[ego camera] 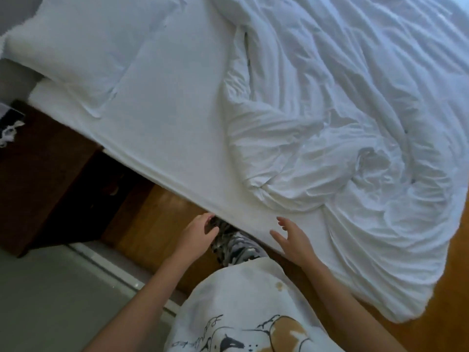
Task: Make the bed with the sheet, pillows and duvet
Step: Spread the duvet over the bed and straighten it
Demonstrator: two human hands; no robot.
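Two bare hands hang at the near edge of a bed, neither holding anything: the left hand (pixel 200 228) is loosely curled over the wooden floor (pixel 157 214) just off the mattress edge, while the right hand (pixel 291 238) has its fingers spread apart above the border of the white sheet (pixel 172 118). The sheet lies smooth and flat over the mattress, its long edge running as a straight diagonal line from the dark wooden nightstand (pixel 48 174) down toward the person. A plump white pillow (pixel 83 47) sits at the head end, in the upper left, its case ending in a flat flap. The white duvet (pixel 355 138) is bunched in soft, deep creases over the far and right part of the bed, one rolled fold ending near the right hand, and its lower corner spills past the mattress toward the floor at right. A strip of bare floor lies between bed and nightstand, where the person stands in patterned trousers (pixel 236 247) and a printed white shirt (pixel 243 308).
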